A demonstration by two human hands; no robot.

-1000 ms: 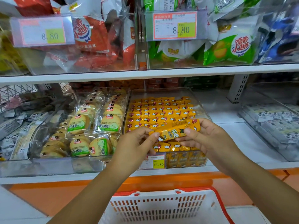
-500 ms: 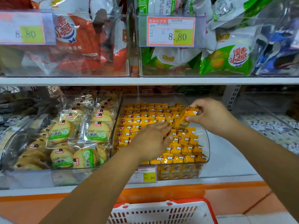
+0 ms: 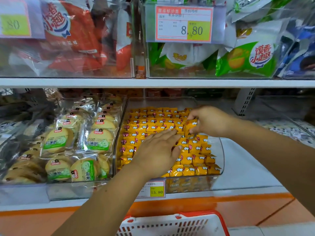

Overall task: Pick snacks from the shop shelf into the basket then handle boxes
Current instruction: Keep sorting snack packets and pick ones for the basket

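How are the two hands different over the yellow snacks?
The left hand lies flat, fingers straight, on the yellow snacks; the right hand has curled fingers. The left hand holds nothing; the right hand pinches one packet. Both reach into the same clear bin.

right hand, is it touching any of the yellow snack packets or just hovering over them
Touching. The head view shows the right hand with its fingertips pinching one tilted yellow packet.

**Bright, even shop light; soft frame**

Diffuse light, no hard shadows. Pale sheen on the clear bin fronts (image 3: 255, 65) above the right-hand grip (image 3: 210, 121). Far up-left of it, the price tag (image 3: 15, 24) is washed out and blurred. Below it, the basket (image 3: 170, 225) is smeared. Edges bow slightly.
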